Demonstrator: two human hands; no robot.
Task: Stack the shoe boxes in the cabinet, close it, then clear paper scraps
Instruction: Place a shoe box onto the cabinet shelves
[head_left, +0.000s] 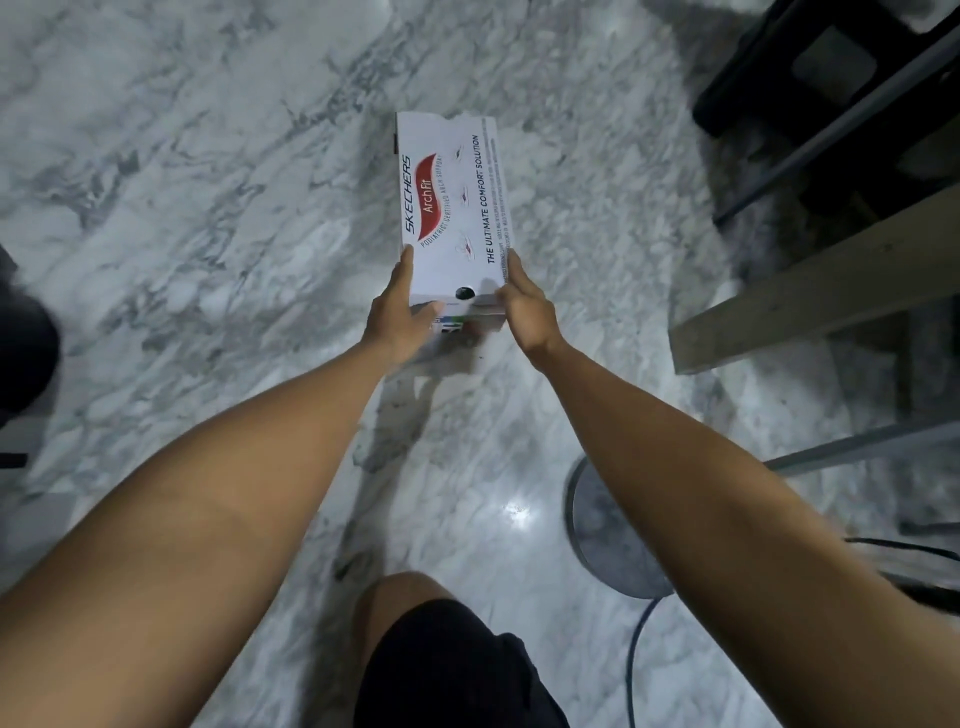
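A white shoe box (451, 197) with black lettering and a red logo lies lengthwise over the marble floor, its long axis pointing away from me. My left hand (397, 312) grips its near left corner, fingers along the side. On the near right corner my right hand (524, 306) holds the box, thumb on the lid. Whether the box rests on the floor or is lifted slightly I cannot tell. No cabinet interior or paper scraps are visible.
A wooden panel edge (810, 296) and a dark frame (831, 93) stand at the right. A round fan base (608, 525) with a cable (636, 654) sits on the floor near right. A dark object (23, 353) is at the left edge. My knee (415, 623) is below.
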